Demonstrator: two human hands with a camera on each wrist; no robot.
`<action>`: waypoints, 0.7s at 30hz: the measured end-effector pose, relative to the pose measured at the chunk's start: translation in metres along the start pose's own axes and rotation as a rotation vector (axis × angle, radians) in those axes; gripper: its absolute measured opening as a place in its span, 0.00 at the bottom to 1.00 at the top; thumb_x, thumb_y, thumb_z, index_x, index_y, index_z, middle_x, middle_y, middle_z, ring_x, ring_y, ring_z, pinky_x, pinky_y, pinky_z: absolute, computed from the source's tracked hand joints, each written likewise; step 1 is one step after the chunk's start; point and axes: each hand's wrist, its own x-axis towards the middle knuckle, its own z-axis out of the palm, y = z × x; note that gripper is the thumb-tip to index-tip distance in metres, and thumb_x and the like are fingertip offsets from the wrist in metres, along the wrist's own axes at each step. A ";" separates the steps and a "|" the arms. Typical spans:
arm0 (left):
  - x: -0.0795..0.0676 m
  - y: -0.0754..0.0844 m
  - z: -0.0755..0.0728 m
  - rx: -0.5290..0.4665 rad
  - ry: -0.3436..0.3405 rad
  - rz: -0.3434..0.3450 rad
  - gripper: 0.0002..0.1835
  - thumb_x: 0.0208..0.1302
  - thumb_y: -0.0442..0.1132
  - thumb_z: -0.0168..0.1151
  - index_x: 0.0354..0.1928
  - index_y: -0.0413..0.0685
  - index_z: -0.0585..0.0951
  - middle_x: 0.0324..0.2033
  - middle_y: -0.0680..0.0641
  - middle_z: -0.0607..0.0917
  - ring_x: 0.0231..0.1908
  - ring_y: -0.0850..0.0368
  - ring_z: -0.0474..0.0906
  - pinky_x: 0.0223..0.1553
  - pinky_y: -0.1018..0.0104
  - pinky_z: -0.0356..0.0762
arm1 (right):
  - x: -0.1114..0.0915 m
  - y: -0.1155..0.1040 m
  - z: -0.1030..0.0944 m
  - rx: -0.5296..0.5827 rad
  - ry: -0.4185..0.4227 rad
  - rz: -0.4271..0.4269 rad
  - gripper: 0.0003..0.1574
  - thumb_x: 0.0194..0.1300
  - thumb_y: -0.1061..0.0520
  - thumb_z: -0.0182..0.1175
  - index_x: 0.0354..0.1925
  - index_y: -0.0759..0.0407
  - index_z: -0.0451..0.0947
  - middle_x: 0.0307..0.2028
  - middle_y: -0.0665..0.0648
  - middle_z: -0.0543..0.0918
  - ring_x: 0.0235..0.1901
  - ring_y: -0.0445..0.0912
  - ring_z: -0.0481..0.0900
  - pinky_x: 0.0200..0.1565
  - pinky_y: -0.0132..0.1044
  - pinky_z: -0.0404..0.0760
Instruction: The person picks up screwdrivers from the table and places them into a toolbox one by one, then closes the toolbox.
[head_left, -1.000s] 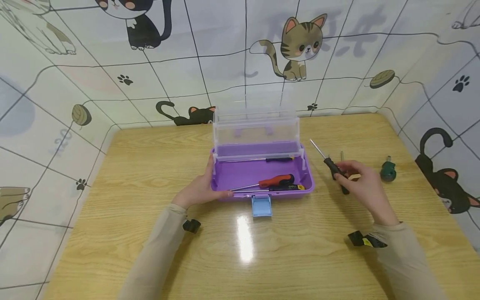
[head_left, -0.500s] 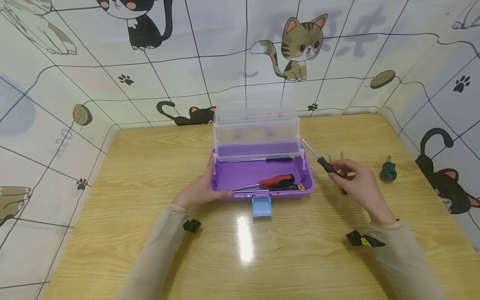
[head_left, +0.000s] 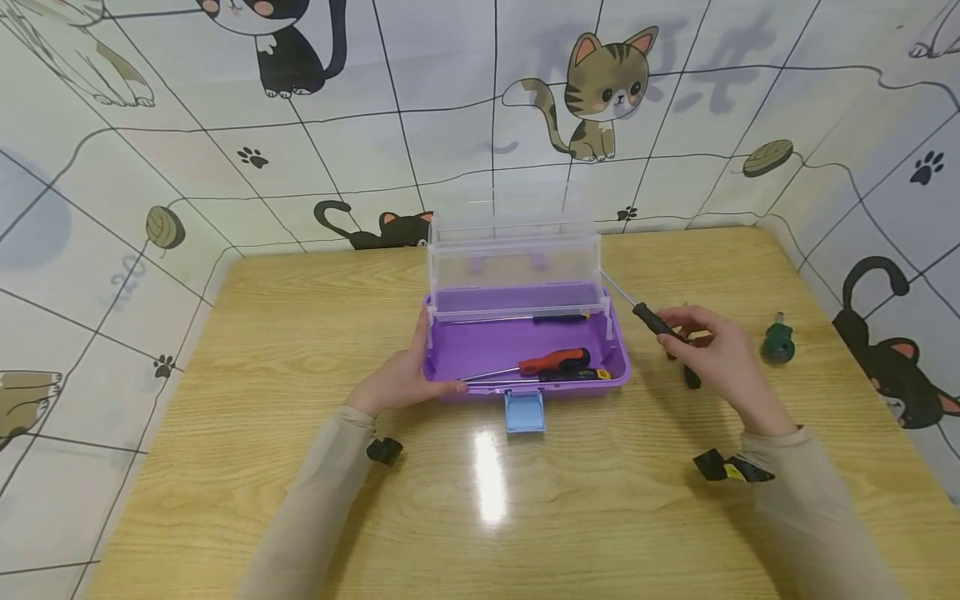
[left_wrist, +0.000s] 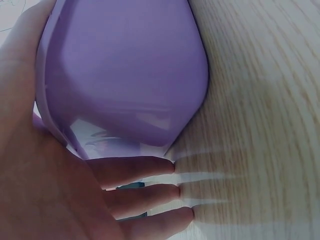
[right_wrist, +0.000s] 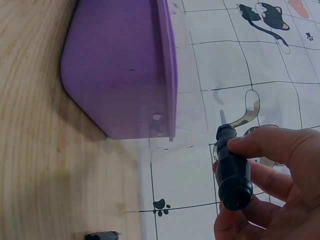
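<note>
1. A person's right hand (head_left: 712, 350) has its grip on a black screwdriver (head_left: 651, 321), thumb on one side of the handle and fingers on the other.
2. That screwdriver is outside the purple box (head_left: 487, 342), raised above the bench (head_left: 600, 492) just beyond the box's right end. Its shaft slants up and toward the box; seen from the head, the tip meets the edge of the clear lid (head_left: 517, 262), though whether the two touch cannot be told.
3. At the opposite end, the left hand (head_left: 401, 379) rests against the box, its grip relaxed rather than clenched: thumb along the front rim, fingers stretched straight beside the end wall, their tips down at the bench in the left wrist view.
4. Inside the box lie a red screwdriver (head_left: 551, 361), a yellow-ended screwdriver (head_left: 573, 376) just in front of it along the front wall, and a rear screwdriver (head_left: 558, 318) near the back wall.
5. The lid stands raised at the back, and a blue latch (head_left: 524, 412) hangs at the front.
6. Below the right hand, a dark handle (head_left: 692, 379) shows partly hidden; farther right sits a stubby green screwdriver (head_left: 777, 343).
7. Cartoon cats decorate the wall covering (head_left: 435, 75) behind.
</note>
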 end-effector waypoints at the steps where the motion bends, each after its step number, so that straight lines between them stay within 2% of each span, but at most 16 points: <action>1: 0.000 0.000 0.000 -0.001 -0.002 -0.002 0.73 0.49 0.57 0.75 0.71 0.63 0.19 0.69 0.30 0.58 0.59 0.36 0.70 0.62 0.47 0.63 | 0.001 -0.001 -0.001 0.001 0.002 -0.002 0.18 0.65 0.60 0.63 0.52 0.64 0.80 0.43 0.61 0.80 0.38 0.39 0.71 0.36 0.21 0.71; 6: 0.001 0.000 0.000 0.020 -0.002 -0.017 0.73 0.49 0.58 0.75 0.71 0.64 0.19 0.68 0.29 0.60 0.58 0.35 0.71 0.61 0.46 0.64 | 0.005 -0.006 -0.007 0.005 -0.007 -0.012 0.17 0.65 0.58 0.63 0.52 0.62 0.80 0.43 0.59 0.81 0.38 0.41 0.71 0.36 0.25 0.71; 13: 0.001 -0.001 0.000 0.046 0.005 -0.019 0.73 0.48 0.60 0.75 0.72 0.66 0.20 0.65 0.29 0.66 0.56 0.35 0.73 0.60 0.46 0.66 | 0.009 -0.012 -0.006 -0.007 -0.034 -0.016 0.17 0.65 0.59 0.64 0.52 0.61 0.81 0.44 0.61 0.82 0.37 0.39 0.73 0.36 0.23 0.72; 21: 0.001 -0.001 0.000 0.035 0.012 0.005 0.73 0.49 0.57 0.75 0.72 0.63 0.20 0.60 0.30 0.72 0.53 0.37 0.77 0.58 0.47 0.69 | 0.016 -0.021 -0.003 -0.020 -0.081 -0.031 0.16 0.66 0.58 0.63 0.51 0.62 0.81 0.43 0.61 0.82 0.39 0.45 0.71 0.36 0.24 0.72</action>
